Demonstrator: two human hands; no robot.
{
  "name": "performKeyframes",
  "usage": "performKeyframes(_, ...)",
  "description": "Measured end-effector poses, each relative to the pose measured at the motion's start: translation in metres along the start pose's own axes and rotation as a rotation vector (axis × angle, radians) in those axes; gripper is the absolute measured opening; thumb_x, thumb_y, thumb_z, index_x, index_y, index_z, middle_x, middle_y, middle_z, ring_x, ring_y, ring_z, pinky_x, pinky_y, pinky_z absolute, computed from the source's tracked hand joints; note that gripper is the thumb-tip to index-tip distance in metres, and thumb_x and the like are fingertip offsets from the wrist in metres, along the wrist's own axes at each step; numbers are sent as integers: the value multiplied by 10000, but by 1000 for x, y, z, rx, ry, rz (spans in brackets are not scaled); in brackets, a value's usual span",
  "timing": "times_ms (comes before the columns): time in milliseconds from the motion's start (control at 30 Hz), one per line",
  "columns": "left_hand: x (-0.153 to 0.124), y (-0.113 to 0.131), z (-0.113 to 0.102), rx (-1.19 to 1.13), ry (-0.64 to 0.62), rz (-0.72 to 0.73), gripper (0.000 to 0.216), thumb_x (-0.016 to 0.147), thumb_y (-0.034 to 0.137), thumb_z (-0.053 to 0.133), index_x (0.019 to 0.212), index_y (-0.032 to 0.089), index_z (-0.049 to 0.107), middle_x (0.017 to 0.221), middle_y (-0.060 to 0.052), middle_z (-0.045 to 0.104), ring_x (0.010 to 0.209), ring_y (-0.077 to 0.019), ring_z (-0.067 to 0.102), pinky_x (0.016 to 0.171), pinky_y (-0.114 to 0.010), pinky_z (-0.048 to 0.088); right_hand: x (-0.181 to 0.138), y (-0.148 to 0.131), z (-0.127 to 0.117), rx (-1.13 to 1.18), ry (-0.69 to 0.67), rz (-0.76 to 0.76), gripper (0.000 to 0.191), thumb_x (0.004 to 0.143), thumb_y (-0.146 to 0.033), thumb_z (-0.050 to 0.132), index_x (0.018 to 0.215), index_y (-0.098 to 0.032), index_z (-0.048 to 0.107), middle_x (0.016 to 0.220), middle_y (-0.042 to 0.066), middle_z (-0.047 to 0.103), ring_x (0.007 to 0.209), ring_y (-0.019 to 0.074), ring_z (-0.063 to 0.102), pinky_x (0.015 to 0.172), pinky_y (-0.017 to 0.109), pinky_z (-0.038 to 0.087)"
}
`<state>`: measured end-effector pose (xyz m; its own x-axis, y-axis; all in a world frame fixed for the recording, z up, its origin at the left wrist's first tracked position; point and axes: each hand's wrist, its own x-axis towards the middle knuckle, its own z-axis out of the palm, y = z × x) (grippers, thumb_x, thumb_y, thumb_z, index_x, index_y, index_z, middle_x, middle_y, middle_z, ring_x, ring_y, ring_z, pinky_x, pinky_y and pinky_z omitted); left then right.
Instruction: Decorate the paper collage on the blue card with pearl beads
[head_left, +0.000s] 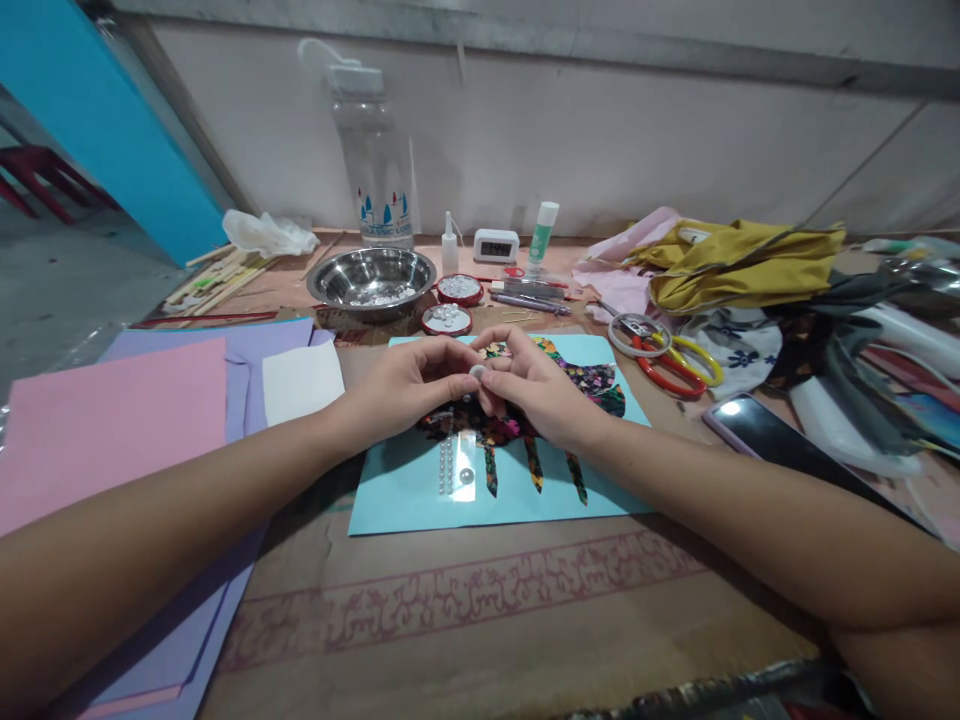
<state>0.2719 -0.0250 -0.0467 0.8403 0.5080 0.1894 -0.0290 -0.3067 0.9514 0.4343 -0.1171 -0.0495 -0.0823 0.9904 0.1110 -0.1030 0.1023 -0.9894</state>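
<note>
Over a light blue sheet [405, 505], my left hand [409, 385] and my right hand [536, 385] meet fingertip to fingertip. Between their pinched thumbs and fingers is a small round whitish bead [478, 371]; both hands touch it. Beneath them, partly covered, lies a cut-out of dark flowery fabric [592, 380] on the sheet, with narrow fabric strips [534, 465] pointing down from it. Just below my left hand rests a clear strip of stick-on pearls [457, 468], small ones in rows and one larger.
Behind stand a steel bowl [371, 280], two red-rimmed dishes [448, 319], a glue bottle [449, 250], a glue stick [543, 232], a clock [496, 246] and a water bottle [375, 160]. Coloured paper [112, 420] lies left; scissors [675, 365], a phone [795, 450] and yellow cloth [750, 265] lie right.
</note>
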Motion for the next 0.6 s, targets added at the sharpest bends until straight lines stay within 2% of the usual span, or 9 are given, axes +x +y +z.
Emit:
performKeyframes(133,-1,0,1,40,-14,45,184,871,247,665,1030,164,705,910,-47,768,824,-164,726,778,-290,587,1,2,-1,14,-37,26,246,858,-228,564,1069,-205,440,581,-75,562,508,89,492,515,216,353)
performKeyframes(400,-2,1,-2,327,50,124,202,884,289,655,1040,209,757,944,-31,768,839,-162,704,799,-278,554,3,4,-5,10,-78,34,218,843,-212,530,1047,-215,453,597,-66,578,535,104,535,528,229,381)
performKeyframes(600,-5,-2,-1,586,52,281,203,905,259,624,1058,226,753,913,-30,768,789,-149,694,736,-244,517,3,0,0,-77,-25,73,185,807,-165,517,969,-221,447,581,-89,475,490,89,430,481,215,295)
